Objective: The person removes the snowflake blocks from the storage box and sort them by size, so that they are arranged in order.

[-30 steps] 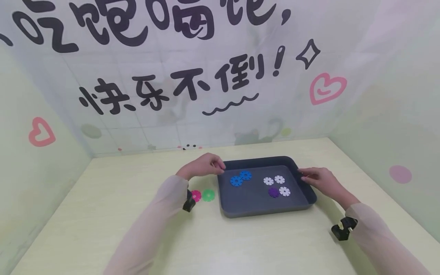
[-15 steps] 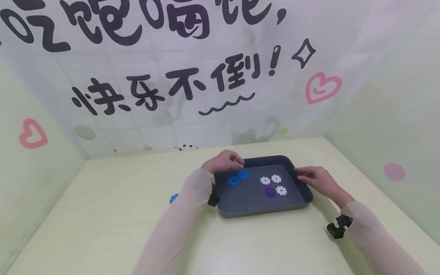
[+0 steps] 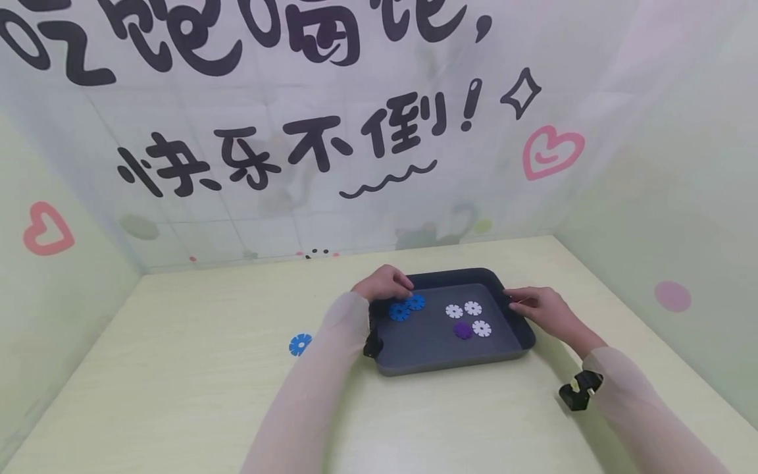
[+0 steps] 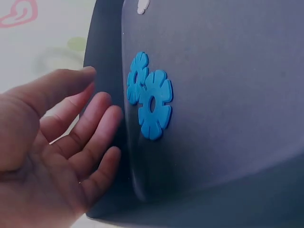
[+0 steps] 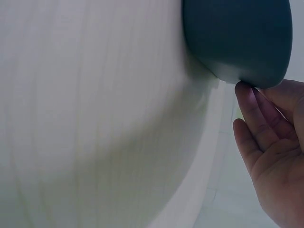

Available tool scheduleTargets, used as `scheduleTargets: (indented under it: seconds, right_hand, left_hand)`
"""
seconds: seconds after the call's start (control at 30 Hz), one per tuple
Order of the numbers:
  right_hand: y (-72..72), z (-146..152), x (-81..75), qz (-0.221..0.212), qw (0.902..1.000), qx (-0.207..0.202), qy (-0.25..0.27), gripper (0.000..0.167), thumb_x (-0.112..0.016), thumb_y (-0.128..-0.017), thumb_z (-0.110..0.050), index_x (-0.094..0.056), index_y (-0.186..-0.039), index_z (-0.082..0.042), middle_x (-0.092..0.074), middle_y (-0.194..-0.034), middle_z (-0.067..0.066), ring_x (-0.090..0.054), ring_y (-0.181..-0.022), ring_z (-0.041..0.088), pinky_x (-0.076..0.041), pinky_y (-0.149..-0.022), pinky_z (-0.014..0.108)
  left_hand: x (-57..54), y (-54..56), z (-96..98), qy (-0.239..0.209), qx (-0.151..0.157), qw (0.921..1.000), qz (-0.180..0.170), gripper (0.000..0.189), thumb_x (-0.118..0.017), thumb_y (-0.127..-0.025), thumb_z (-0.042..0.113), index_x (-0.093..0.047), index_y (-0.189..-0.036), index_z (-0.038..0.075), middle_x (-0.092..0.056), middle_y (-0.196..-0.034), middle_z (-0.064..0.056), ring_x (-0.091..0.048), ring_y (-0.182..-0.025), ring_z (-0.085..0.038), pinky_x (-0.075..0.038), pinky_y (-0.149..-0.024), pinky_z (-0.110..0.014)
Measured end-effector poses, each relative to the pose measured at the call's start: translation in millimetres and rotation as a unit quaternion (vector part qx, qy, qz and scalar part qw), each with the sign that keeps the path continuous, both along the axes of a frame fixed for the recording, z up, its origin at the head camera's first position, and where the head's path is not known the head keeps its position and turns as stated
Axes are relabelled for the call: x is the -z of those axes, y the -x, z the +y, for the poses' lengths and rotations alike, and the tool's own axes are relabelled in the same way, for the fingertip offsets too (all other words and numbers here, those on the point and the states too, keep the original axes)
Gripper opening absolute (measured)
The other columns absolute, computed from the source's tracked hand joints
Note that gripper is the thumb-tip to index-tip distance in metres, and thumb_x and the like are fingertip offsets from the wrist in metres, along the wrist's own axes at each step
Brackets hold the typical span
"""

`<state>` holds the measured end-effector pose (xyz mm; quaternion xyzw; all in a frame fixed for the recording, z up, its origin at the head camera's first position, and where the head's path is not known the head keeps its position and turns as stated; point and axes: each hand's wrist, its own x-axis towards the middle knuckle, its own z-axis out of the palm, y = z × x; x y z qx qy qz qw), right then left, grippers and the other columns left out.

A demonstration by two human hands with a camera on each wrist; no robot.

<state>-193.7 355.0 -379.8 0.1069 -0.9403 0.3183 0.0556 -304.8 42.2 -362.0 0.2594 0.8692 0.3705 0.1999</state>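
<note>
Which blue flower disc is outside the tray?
The blue disc on the table, left of the tray and partly hidden by the left sleeve; the other two blue discs lie inside.

Upper lettering [image 3: 256,23]: “吃饱喝饱,” on the back wall [image 3: 355,224], toward eleven o'clock in the head view, its top cut off.
Lower lettering [image 3: 320,148]: “快乐不倒!” in black on the back wall, toward ten o'clock, whole.

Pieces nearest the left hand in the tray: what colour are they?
The pieces are blue, shown best in the left wrist view.
</note>
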Motion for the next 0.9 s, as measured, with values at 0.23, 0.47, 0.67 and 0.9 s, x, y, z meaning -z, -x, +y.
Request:
scheduleTargets:
  seconds: [0.23,0.47,0.67,0.9]
  right_hand:
    - [-0.4,-0.3,0.5,0.001,1.0,0.001,0.002,0.032,-0.06,-0.085,0.001,-0.056,-0.115,0.012,-0.058,-0.11,0.028,-0.062,-0.091,0.036,-0.05,-0.073,0.039]
    - [-1.0,-0.4,-0.4,0.001,1.0,0.005,-0.002,0.033,-0.061,-0.085,0.0,-0.056,-0.115,0.011,-0.058,-0.111,0.028,-0.061,-0.091,0.036,-0.05,-0.072,0.038]
    - [-1.3,-0.2,-0.2,-0.002,1.0,0.008,0.0,0.032,-0.061,-0.085,0.0,-0.056,-0.115,0.011,-0.058,-0.11,0.028,-0.062,-0.09,0.035,-0.051,-0.071,0.036]
    - [-1.4,-0.1,0.2,0.0,1.0,0.007,0.001,0.032,-0.061,-0.085,0.0,-0.056,-0.115,0.011,-0.059,-0.11,0.028,-0.062,-0.09,0.034,-0.05,-0.07,0.031]
  left_hand:
    - [-1.2,0.0,-0.8,0.025,0.014,0.9995,0.017,0.024,-0.068,-0.08,0.003,-0.068,-0.103,-0.001,-0.066,-0.101,-0.01,-0.06,-0.087,-0.016,-0.047,-0.078,-0.025]
    - [-2.5,-1.2,-1.3,0.086,0.027,0.9957,0.025,0.025,-0.071,-0.077,0.002,-0.069,-0.102,0.002,-0.066,-0.105,-0.007,-0.058,-0.101,-0.018,-0.045,-0.086,-0.029]
    - [-2.4,-2.6,-1.1,0.127,0.034,0.9911,0.021,0.025,-0.071,-0.077,0.003,-0.07,-0.103,0.006,-0.064,-0.109,-0.006,-0.055,-0.108,-0.02,-0.043,-0.089,-0.032]
    - [-2.8,-4.4,0.4,0.151,0.035,0.9878,0.014,0.026,-0.073,-0.075,0.004,-0.07,-0.101,0.008,-0.064,-0.108,-0.004,-0.054,-0.107,-0.018,-0.043,-0.089,-0.03]
